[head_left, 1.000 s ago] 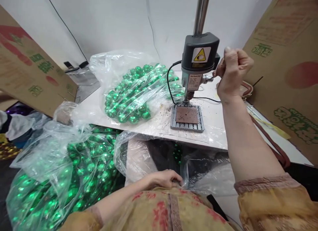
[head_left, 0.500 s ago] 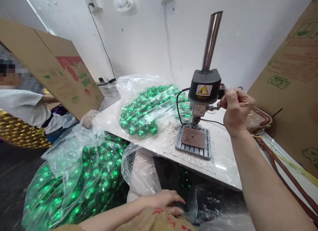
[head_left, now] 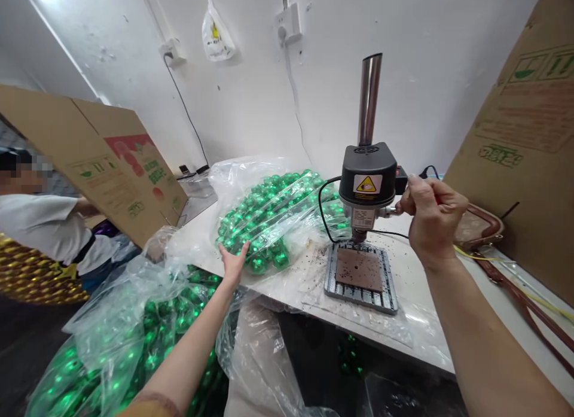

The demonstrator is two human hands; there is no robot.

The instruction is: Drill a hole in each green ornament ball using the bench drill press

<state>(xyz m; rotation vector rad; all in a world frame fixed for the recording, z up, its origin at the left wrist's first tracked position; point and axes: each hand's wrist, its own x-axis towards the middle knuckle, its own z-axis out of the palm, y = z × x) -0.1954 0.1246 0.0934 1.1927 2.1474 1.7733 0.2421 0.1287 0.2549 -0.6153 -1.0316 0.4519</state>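
My left hand (head_left: 233,263) reaches to the near left edge of a clear plastic bag of shiny green balls (head_left: 269,210) on the table. Its thumb and a finger are spread apart against the bag and the balls. My right hand (head_left: 434,216) is closed around the feed handle at the right side of a small black drill press (head_left: 368,176). Beneath the drill's chuck, a brown plate (head_left: 359,270) with a small hole lies on the slotted grey metal base (head_left: 390,285). Dark shavings are scattered about the base.
A larger plastic bag of green balls (head_left: 170,321) stands left of the table (head_left: 421,321). Cardboard boxes (head_left: 147,172) rise at left and right. A brown-strapped bag (head_left: 478,225) lies beyond my right hand. At far left is another person (head_left: 45,225) in a white shirt.
My left hand has moved from below the table's front edge up and forward to the bag of green balls on the table. My right hand stays on the drill press handle. The camera view has shifted.
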